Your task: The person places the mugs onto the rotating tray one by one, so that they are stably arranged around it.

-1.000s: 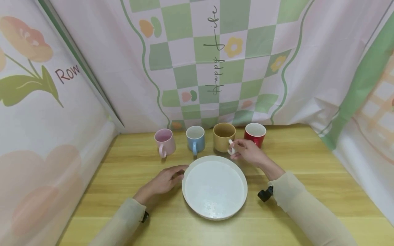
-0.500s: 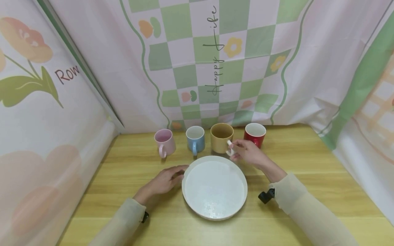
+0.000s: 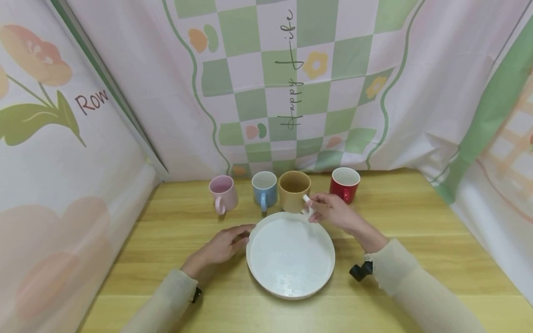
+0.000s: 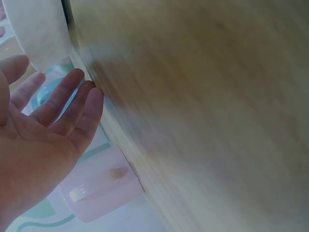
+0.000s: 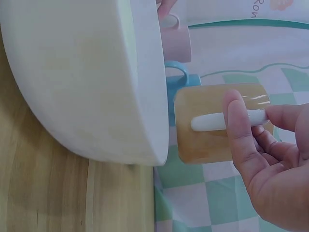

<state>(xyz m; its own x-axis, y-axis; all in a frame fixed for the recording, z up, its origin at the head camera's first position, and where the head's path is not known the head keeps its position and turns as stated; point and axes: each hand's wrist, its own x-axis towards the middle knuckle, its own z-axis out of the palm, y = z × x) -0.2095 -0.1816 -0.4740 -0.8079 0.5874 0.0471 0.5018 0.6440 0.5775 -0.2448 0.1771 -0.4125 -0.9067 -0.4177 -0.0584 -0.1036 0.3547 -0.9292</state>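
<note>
My right hand [image 3: 335,212] pinches the white handle of a tan mug [image 3: 293,196], thumb and fingers on either side of it in the right wrist view. The mug [image 5: 203,145] stays upright just behind the far rim of a round white tray [image 3: 290,254], close to a blue mug [image 3: 259,193]. At the tray's left side, my left hand [image 3: 222,243] rests with relaxed fingers, fingertips right at the rim. Its palm and loosely bent fingers [image 4: 87,116] show in the left wrist view, holding nothing.
A pink mug [image 3: 226,198] stands left of the blue one, and a red mug [image 3: 343,187] stands at the right, beyond my right hand. All are on a wooden table [image 3: 166,231] with patterned curtains [image 3: 291,92] behind and at both sides.
My right hand has carried the tan mug leftward and slightly nearer, away from the red mug and up beside the blue one. The left hand and tray have not moved.
</note>
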